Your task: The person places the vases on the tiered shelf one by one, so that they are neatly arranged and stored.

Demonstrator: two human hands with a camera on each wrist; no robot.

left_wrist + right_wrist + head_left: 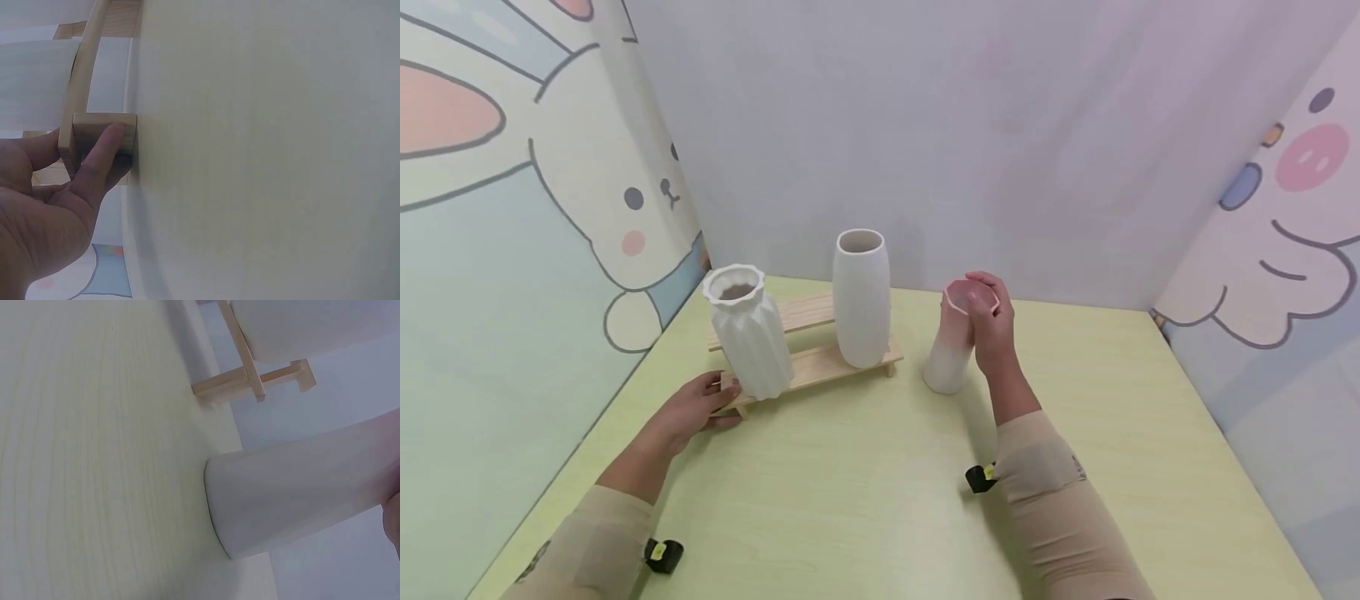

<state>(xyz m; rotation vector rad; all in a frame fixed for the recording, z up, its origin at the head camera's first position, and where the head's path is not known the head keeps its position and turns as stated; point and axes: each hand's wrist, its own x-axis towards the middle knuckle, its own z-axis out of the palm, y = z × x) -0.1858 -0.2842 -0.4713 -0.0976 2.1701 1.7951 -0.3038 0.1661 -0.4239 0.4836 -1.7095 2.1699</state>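
My left hand (696, 408) grips the left end of a two-step wooden stand (820, 364), thumb over the board and fingers at the leg (103, 131) below. On the stand's lower step are a white fluted vase (748, 342) with a scalloped rim, at the left, and a smooth white tall vase (861, 304), at the right. To the right of the stand, my right hand (995, 329) holds a pink-and-white vase (951, 354) by its rim, thumb over the edge. Its pale base (269, 494) is low at the table; whether it touches I cannot tell.
The pale yellow-green table (842, 500) runs back to a light curtain (925, 150). Cartoon-printed panels, a rabbit (602, 200) at left and a pig (1285, 217) at right, flank the table. Small black wrist devices (662, 556) sit by both sleeves.
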